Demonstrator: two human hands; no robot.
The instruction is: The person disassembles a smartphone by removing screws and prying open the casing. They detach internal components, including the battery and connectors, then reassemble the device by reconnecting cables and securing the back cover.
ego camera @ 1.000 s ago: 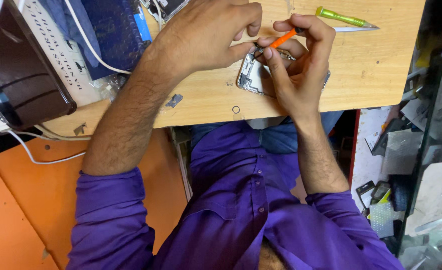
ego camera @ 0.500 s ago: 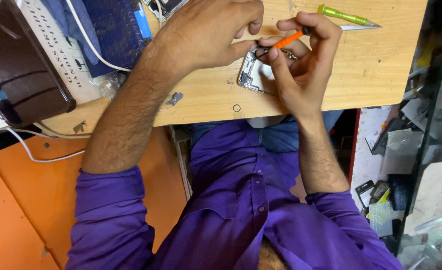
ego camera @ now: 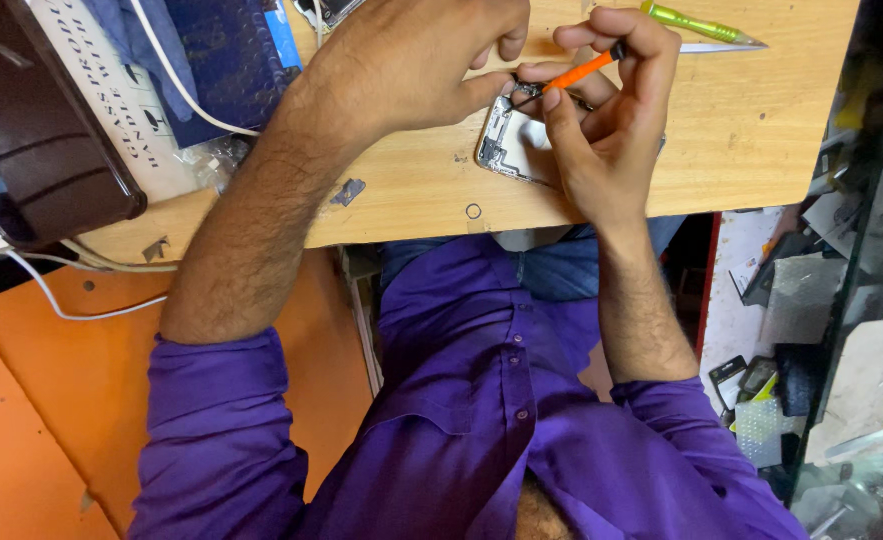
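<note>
Together we pinch the orange screwdriver (ego camera: 583, 70) in our right hand (ego camera: 611, 130) while our left hand (ego camera: 411, 60) clasps the opened phone (ego camera: 509, 140) on the wooden table (ego camera: 761, 130).

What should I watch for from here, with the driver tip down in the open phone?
1. The right hand holds the orange screwdriver in a fingertip grip. A slip could gouge parts inside the opened phone.
2. The left hand covers part of the phone, so the tip is half hidden and may be misplaced.
3. A small ring and a metal scrap lie near the wooden table edge; a forearm nudge might knock them off.
</note>
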